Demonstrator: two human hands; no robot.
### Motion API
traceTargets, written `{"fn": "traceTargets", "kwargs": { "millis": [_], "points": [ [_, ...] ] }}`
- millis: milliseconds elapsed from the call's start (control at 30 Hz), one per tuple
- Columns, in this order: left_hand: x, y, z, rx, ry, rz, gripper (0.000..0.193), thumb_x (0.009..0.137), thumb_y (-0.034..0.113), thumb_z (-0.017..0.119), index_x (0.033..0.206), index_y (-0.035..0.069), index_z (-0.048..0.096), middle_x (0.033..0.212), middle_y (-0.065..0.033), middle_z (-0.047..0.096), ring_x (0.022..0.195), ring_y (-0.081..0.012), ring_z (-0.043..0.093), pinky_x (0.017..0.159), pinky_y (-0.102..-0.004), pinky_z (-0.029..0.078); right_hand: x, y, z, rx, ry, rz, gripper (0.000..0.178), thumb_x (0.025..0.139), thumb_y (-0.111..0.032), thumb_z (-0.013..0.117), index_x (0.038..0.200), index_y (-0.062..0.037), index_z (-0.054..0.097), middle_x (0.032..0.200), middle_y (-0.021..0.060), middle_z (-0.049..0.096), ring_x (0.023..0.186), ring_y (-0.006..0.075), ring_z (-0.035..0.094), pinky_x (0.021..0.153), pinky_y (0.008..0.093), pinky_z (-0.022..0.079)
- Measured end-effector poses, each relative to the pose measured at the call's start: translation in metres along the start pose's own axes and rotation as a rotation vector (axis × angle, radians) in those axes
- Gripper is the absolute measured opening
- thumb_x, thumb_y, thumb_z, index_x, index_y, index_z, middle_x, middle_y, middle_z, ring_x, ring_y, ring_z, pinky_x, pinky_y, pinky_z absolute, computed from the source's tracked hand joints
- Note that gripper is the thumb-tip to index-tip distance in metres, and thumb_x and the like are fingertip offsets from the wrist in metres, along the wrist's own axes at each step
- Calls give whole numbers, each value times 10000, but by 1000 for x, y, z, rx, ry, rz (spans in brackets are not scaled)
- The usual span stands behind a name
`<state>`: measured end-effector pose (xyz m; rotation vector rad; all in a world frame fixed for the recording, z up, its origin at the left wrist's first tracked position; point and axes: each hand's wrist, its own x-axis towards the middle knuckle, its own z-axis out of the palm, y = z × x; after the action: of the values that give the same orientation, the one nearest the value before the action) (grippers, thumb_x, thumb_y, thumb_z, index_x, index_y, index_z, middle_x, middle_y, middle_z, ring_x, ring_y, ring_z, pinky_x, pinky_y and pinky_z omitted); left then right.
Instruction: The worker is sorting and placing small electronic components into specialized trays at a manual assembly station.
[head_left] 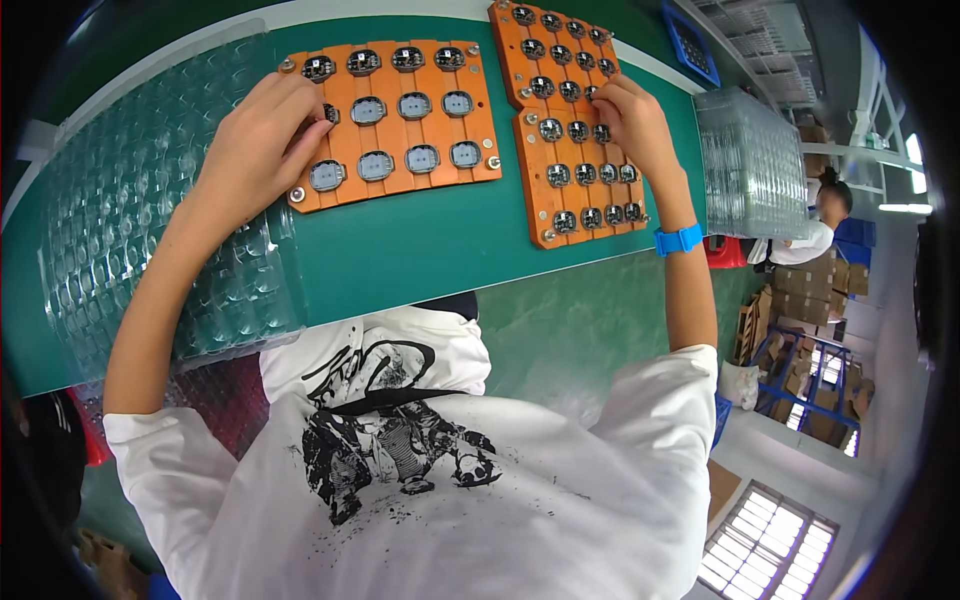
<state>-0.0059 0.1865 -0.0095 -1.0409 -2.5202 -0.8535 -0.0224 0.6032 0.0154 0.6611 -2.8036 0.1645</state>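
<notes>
An orange tray point(400, 135) lies on the green table with rows of rounded slots. Its top row holds small dark circuit boards point(408, 59); lower slots show pale grey rounded pieces point(368, 110). My left hand point(262, 140) bends over the tray's left side, thumb and fingertips closed around a small dark circuit board point(331, 114) at the middle row's left slot. Farther right, two smaller orange trays point(553, 62) point(590, 200) meet end to end, filled with similar boards. Where they meet, my right hand point(635, 120) pinches at a slot by the right edge; its fingertips hide what they hold.
Clear plastic blister trays point(150, 190) cover the table's left part, under my left forearm. A tall stack of clear trays point(750, 165) stands at the right end. Beyond it are a person point(815, 225), cardboard boxes point(805, 290) and a blue rack point(810, 385).
</notes>
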Motion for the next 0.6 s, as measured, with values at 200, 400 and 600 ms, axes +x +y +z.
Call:
{"fn": "traceTargets", "kwargs": {
  "millis": [200, 400, 600],
  "points": [
    [0, -1, 0, 10, -15, -6, 122, 810, 65, 617, 835, 26, 503, 840, -87, 539, 848, -283, 531, 715, -378, 461, -3, 8, 9, 171, 55, 69, 75, 793, 43, 600, 864, 54, 622, 822, 106, 614, 698, 245, 630, 606, 316, 495],
    [0, -2, 0, 5, -7, 2, 122, 810, 65, 617, 831, 27, 503, 832, -90, 539, 843, -282, 527, 715, -378, 457, 8, 9, 0, 306, -67, 142, 72, 772, 16, 634, 836, 47, 636, 781, 131, 615, 689, 268, 629, 605, 328, 505],
    [-2, -9, -4, -141, -46, -24, 106, 809, 61, 616, 843, 22, 523, 811, -101, 551, 819, -278, 536, 713, -373, 455, 11, 14, -5, 305, -96, 97, 132, 816, -47, 639, 917, 39, 639, 876, 81, 643, 763, 169, 639, 589, 261, 490]
  ]
}}
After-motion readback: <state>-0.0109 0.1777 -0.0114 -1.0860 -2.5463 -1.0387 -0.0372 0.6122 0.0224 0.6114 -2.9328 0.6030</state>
